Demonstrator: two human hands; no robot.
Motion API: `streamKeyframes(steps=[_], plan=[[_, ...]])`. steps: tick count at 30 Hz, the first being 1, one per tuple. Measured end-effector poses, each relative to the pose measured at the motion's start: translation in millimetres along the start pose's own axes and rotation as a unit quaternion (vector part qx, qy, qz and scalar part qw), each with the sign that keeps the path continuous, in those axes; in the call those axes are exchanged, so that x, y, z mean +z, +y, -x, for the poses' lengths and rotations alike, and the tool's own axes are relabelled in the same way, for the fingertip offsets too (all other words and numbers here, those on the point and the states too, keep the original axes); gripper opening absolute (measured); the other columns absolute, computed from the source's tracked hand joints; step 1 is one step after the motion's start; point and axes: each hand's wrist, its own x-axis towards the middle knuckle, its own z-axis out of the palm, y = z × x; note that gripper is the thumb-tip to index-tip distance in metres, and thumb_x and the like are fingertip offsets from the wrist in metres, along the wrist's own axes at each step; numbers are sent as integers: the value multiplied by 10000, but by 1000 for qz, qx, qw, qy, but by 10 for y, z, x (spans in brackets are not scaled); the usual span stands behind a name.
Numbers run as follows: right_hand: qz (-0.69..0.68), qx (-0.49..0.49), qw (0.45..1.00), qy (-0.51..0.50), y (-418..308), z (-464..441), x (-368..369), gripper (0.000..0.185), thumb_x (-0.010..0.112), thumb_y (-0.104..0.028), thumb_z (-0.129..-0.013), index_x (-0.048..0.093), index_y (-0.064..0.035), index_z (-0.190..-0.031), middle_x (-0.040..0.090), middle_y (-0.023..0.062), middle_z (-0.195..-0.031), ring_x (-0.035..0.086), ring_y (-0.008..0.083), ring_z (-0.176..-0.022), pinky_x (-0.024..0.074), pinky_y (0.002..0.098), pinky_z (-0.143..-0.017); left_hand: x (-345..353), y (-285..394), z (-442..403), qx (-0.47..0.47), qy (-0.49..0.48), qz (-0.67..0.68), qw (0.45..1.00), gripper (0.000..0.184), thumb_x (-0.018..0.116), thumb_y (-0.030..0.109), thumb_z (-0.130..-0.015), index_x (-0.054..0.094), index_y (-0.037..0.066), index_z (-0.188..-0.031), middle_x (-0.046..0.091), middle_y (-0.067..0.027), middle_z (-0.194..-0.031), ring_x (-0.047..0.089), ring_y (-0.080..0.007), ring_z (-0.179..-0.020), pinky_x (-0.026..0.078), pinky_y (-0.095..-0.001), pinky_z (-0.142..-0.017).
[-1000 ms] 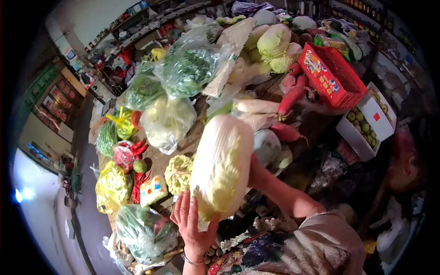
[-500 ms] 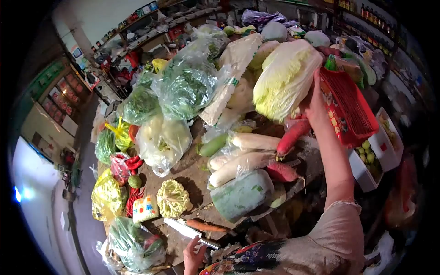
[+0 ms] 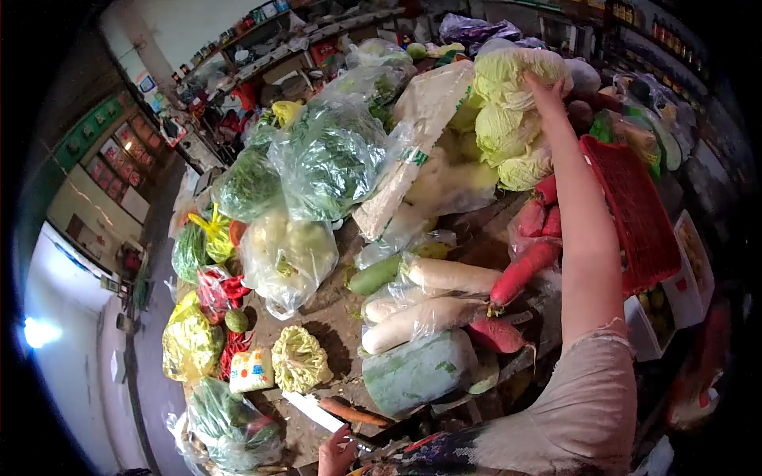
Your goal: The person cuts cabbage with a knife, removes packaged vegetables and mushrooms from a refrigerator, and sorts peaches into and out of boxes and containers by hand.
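My right hand [image 3: 548, 99] reaches far across the table, its fingers over the pale napa cabbage [image 3: 520, 71] at the top of a small stack. Two more cabbages [image 3: 508, 133] lie below that one. At the near edge, my left hand [image 3: 337, 454] is beside the handle of a knife [image 3: 313, 411], its fingers loosely bent and apart, not wrapped around the handle. A carrot [image 3: 353, 412] lies along the blade. A cut cabbage piece [image 3: 302, 355] sits just beyond the knife.
A cut winter melon [image 3: 417, 373], white radishes [image 3: 421, 321] and red radishes [image 3: 524, 270] lie mid-table. Bagged greens [image 3: 325, 159] crowd the left and back. A red basket [image 3: 627, 214] and white foam boxes [image 3: 690, 278] stand at the right edge.
My right hand has carried the cabbage from in front of the basket to the back, onto the stack. The view has shifted slightly. My left hand stays by the knife.
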Motion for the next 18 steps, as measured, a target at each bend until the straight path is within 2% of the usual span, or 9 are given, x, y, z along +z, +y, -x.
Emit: streamKeyframes(steps=[3,5,8,9,10,13,16,17,18], plan=[[-7,-71,997,-34,-44,-80,154,1211,732,-606,-740,-46,-173,-1561,42,195,-1607,207,395,-1443,277,513,-1148,53,22,-17,-3,0,64,998,366,637,39,-887,623,28,-1253,715,-113,-876,645,-146,-673,523,-298,-563],[146,-111,982,-44,-119,-151,279,1120,665,-631,-790,7,-163,-1566,72,222,-1600,217,411,-1437,239,512,-1158,112,-112,-41,9,12,57,998,352,628,39,-896,624,22,-1248,716,-110,-875,640,-137,-670,521,-299,-558],[217,-141,965,-45,-322,27,491,1067,611,-667,-813,61,-148,-1567,177,239,-1577,235,415,-1430,219,519,-1156,69,41,-34,-6,4,40,999,342,611,24,-904,616,8,-1245,710,-94,-883,640,-129,-698,526,-296,-572],[216,-141,965,-47,-267,-13,567,1067,611,-667,-813,61,-148,-1567,177,239,-1577,235,415,-1430,219,519,-1156,27,228,-16,-68,-19,98,993,341,605,16,-906,614,8,-1246,704,-88,-883,645,-131,-722,528,-289,-588],[283,-151,946,39,-207,-76,690,1064,609,-678,-810,71,-159,-1568,231,250,-1554,270,419,-1413,224,517,-1154,-5,329,-26,-128,-39,157,979,340,599,7,-907,611,8,-1247,697,-83,-882,650,-133,-746,529,-282,-603],[109,-192,974,-56,-93,-239,671,1036,599,-724,-790,121,-233,-1568,170,239,-1578,206,422,-1441,196,558,-1150,133,-420,-16,-51,-23,89,994,363,597,-3,-903,600,14,-1266,686,-81,-888,649,-140,-760,528,-276,-625],[217,-341,914,25,19,-158,681,988,633,-716,-773,180,-310,-1552,-89,151,-1617,-113,405,-1471,143,667,-1123,145,-427,39,-102,-15,129,986,333,606,5,-907,620,28,-1238,676,-79,-900,647,-141,-765,527,-276,-631],[220,-343,913,25,103,-81,680,988,633,-716,-773,180,-310,-1552,-89,151,-1617,-113,405,-1471,143,667,-1123,179,-399,19,-108,-9,100,989,325,614,13,-907,628,36,-1231,674,-75,-920,647,-144,-766,529,-278,-634],[305,-342,889,3,42,356,652,983,669,-681,-769,186,-323,-1547,-83,155,-1617,-115,403,-1472,122,661,-1131,224,-674,-25,17,7,-3,1000,345,647,55,-908,627,71,-1252,676,-81,-992,653,-156,-783,537,-281,-653]])
